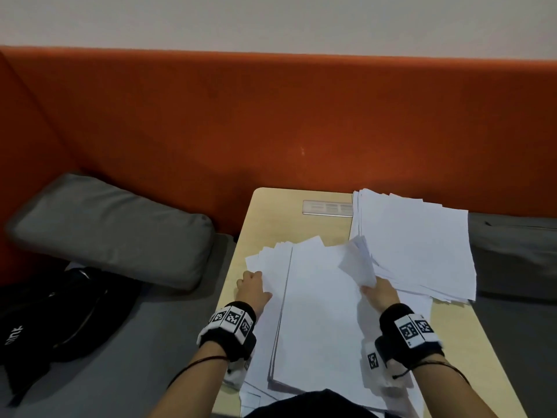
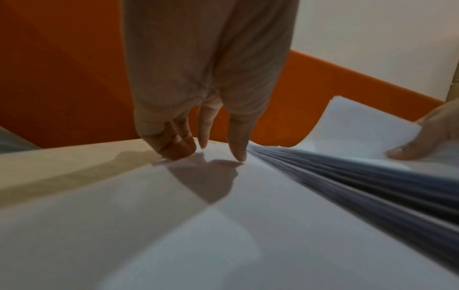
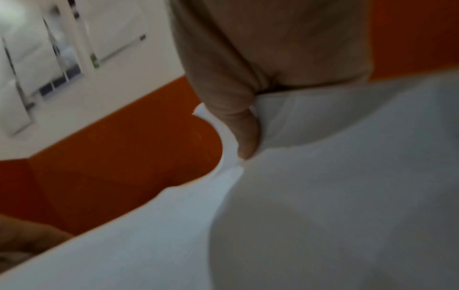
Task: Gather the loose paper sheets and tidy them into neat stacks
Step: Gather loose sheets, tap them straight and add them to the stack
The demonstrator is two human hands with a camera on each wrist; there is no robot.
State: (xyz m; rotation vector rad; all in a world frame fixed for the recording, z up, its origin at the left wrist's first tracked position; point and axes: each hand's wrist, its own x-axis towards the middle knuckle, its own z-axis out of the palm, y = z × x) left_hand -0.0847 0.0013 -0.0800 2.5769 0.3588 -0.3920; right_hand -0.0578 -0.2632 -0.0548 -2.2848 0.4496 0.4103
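Near paper pile (image 1: 319, 312) on table (image 1: 271, 218), front centre; second pile (image 1: 419, 245) behind, right. Left hand (image 1: 251, 286) on near pile's left edge, right hand (image 1: 379, 292) at its right. Cushion (image 1: 111, 227) left of table.

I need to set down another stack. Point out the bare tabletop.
Bare table lies at the far left corner, bordered by the metal plate, the far stack and the near pile. A narrow strip runs along the right edge. The middle is crowded: left hand, right hand, overlapping sheets.
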